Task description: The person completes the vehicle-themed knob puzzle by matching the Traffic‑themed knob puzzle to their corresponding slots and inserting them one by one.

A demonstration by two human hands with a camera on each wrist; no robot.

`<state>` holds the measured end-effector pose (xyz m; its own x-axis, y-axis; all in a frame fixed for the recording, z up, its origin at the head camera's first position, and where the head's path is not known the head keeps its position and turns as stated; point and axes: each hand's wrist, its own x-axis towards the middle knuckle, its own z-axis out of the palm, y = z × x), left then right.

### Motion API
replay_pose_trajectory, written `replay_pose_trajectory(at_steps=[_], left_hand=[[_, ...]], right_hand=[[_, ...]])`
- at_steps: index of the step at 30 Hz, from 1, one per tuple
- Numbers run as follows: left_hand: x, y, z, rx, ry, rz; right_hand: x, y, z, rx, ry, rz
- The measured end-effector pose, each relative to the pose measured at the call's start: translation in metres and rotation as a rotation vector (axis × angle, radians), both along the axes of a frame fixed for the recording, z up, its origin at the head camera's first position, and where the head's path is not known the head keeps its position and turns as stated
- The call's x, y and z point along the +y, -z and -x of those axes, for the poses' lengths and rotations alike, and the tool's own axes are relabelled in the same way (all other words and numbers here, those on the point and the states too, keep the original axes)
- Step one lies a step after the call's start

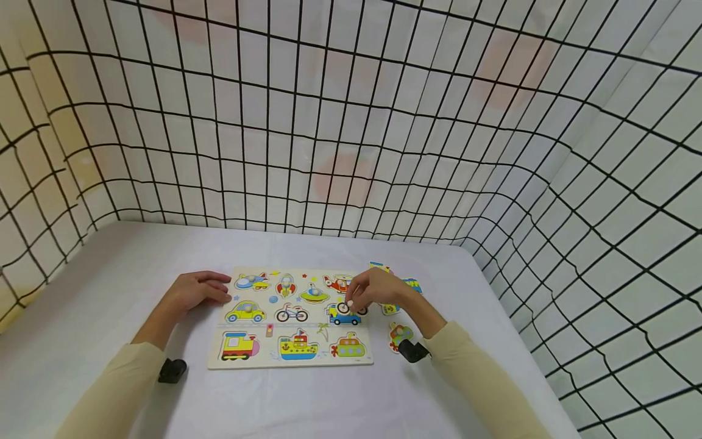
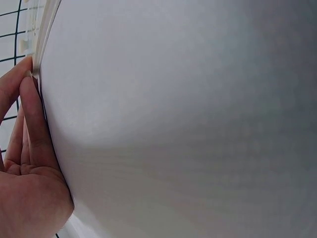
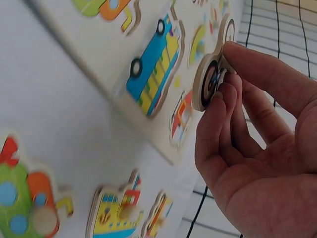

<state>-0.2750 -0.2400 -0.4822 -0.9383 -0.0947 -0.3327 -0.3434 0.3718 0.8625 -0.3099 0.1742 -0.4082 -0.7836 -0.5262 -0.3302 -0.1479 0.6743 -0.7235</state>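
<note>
My right hand pinches a wooden bicycle puzzle piece between thumb and fingertips. The piece is held over the right part of a white vehicle puzzle board, tilted up on edge in the right wrist view. Beneath it in the head view lies the blue bus picture. A bicycle picture shows at the board's middle. At the board's left edge, my left hand rests with its fingertips touching the rim; the left wrist view shows its thumb and fingers along that edge.
Right of the board lie loose knobbed pieces: a green and orange submarine, a yellow boat and a bus. A yellow car piece sits in the board. Black wire grid encloses the white table.
</note>
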Motion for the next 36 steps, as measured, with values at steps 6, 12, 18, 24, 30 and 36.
replay_pose_trajectory(at_steps=[6,12,18,24,30,36], left_hand=[[0.003,-0.002,0.001,-0.005,-0.010,-0.001],[0.004,-0.002,0.002,-0.008,-0.020,-0.003],[0.003,-0.001,0.002,-0.012,-0.025,-0.003],[0.002,-0.001,0.001,-0.010,-0.020,0.003],[0.003,-0.001,0.000,-0.007,-0.017,0.002],[0.004,-0.001,0.000,-0.012,-0.026,0.005]], right_hand=[[-0.031,0.004,-0.001,0.023,-0.003,0.021],[-0.059,0.010,-0.003,0.061,0.006,0.005],[-0.080,0.020,-0.006,0.111,0.011,-0.012],[-0.098,0.030,-0.011,0.143,0.024,0.011],[-0.110,0.036,-0.015,0.160,0.059,0.033],[-0.116,0.038,-0.017,0.174,0.072,0.033]])
